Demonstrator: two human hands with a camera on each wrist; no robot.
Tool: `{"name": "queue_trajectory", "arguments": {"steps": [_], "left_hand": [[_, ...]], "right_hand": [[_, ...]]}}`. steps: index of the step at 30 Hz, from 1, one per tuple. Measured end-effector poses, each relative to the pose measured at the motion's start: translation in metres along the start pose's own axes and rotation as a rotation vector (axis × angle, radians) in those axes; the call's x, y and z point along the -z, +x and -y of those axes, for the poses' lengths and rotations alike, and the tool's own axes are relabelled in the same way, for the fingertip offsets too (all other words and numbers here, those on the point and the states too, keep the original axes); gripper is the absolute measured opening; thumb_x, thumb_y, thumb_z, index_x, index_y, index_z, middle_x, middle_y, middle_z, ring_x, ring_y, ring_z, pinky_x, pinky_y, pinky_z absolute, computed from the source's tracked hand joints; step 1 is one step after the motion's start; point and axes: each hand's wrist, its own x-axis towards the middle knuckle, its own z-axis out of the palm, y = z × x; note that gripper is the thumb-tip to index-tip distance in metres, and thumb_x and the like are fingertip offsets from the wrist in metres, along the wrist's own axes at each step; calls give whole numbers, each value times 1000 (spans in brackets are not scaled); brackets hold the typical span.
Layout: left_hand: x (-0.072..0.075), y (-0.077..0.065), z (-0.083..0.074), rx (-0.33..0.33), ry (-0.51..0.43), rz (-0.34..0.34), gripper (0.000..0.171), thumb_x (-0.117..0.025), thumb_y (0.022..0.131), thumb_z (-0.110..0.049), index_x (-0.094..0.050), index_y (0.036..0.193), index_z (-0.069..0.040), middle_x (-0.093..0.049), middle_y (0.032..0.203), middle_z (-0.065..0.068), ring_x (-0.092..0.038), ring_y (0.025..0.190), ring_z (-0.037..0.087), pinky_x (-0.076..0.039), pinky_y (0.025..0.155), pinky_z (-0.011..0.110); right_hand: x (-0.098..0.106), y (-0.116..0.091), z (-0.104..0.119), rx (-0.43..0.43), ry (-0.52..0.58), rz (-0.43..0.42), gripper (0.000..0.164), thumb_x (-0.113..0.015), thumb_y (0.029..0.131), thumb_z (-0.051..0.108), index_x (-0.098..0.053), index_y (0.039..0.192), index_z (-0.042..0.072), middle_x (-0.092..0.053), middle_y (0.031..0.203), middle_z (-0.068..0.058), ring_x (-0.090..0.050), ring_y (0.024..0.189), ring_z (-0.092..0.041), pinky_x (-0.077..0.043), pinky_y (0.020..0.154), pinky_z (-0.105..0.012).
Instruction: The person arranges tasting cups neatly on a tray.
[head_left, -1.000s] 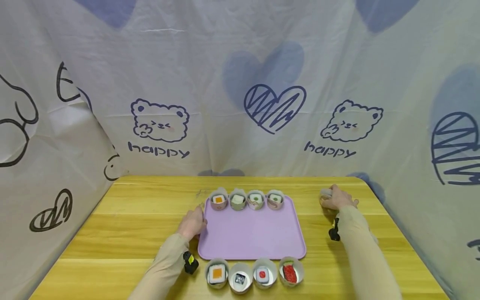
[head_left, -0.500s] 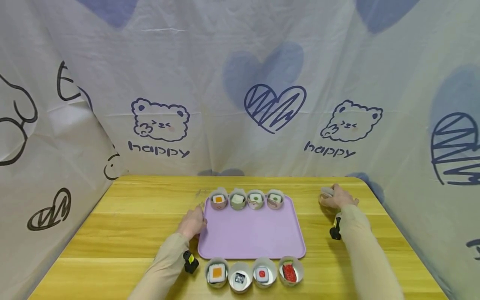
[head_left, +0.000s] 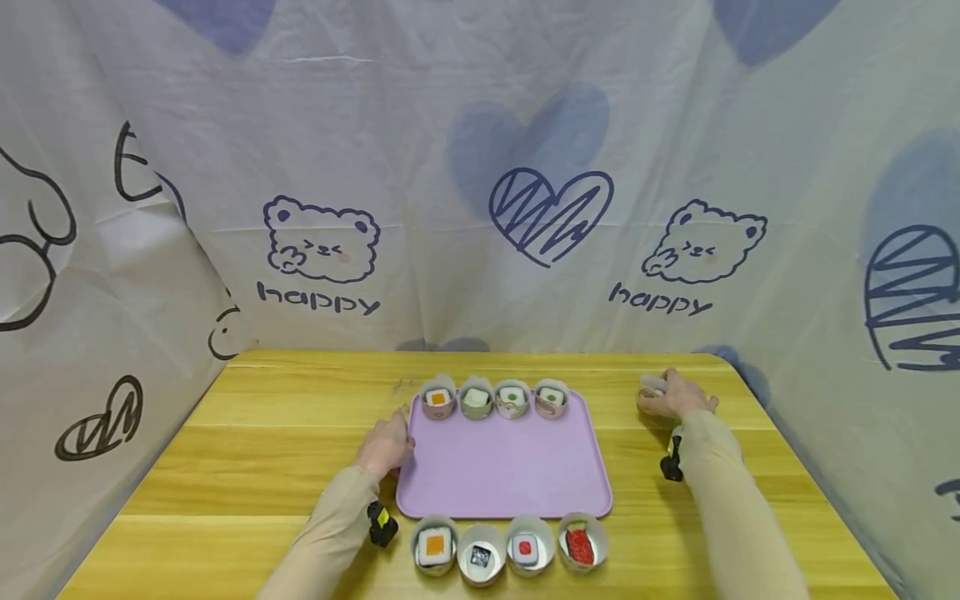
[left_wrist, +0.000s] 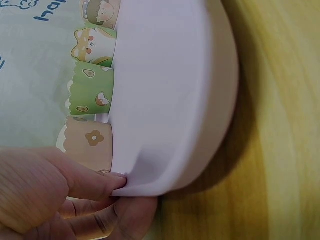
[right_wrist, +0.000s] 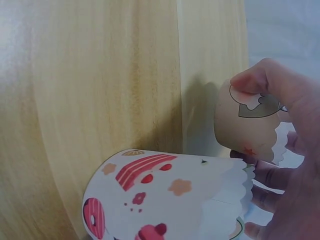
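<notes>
My left hand pinches the left edge of a lilac tray; in the left wrist view the thumb lies on the tray's rim, fingers below. Four paper baking cups stand in a row along the tray's far side, among them a green cup and a beige flowered cup. At the table's back right, my right hand grips a beige scallop-edged baking cup, thumb on its wall. A larger-looking white baking cup with cake prints lies close to that hand's fingers in the right wrist view.
In front of the tray stand several more cups with sushi-like pieces: an orange-topped piece, a black-patterned one, a red-dotted one and a red one. A printed curtain hangs behind the wooden table.
My right hand and its beige cup have shifted very slightly. The left hand, the tray and the other cups stay where they were.
</notes>
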Motion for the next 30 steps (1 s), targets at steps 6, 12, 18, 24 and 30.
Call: {"name": "queue_trajectory", "arguments": {"steps": [6, 12, 18, 24, 30], "left_hand": [[0, 0, 0, 18, -7, 12, 24, -58, 95, -6, -55, 113, 9, -61, 78, 19, -61, 55, 23, -51, 49, 31], [0, 1, 0, 27, -14, 27, 29, -57, 96, -7, -54, 119, 10, -62, 79, 19, -60, 56, 23, -51, 49, 31], [1, 0, 1, 23, -13, 21, 27, -57, 96, -7, -54, 117, 10, -61, 79, 19, -60, 56, 23, -51, 49, 31], [2, -2, 0, 7, -3, 15, 31, -58, 95, -7, -54, 120, 11, -63, 83, 22, -62, 62, 26, -53, 53, 33], [1, 0, 0, -2, 10, 11, 27, -58, 95, -7, -55, 115, 10, -64, 84, 23, -62, 63, 27, -53, 55, 34]], "right_hand": [[2, -1, 4, -11, 13, -10, 74, -64, 85, 40, -38, 138, -4, -50, 131, -36, -47, 120, -51, -12, 113, -77], [3, 1, 9, 17, 16, -40, 75, -65, 85, 42, -39, 138, -3, -53, 130, -34, -49, 117, -51, -13, 111, -78], [5, -2, 15, 63, 1, -68, 72, -67, 85, 43, -41, 136, -1, -56, 127, -32, -52, 115, -49, -14, 111, -79], [7, -4, 24, 140, -41, -98, 68, -68, 85, 43, -45, 133, 0, -61, 121, -29, -58, 106, -43, -31, 106, -70], [5, -8, 36, 250, -36, -150, 65, -69, 84, 38, -46, 129, -3, -63, 112, -27, -60, 93, -37, -47, 88, -53]]}}
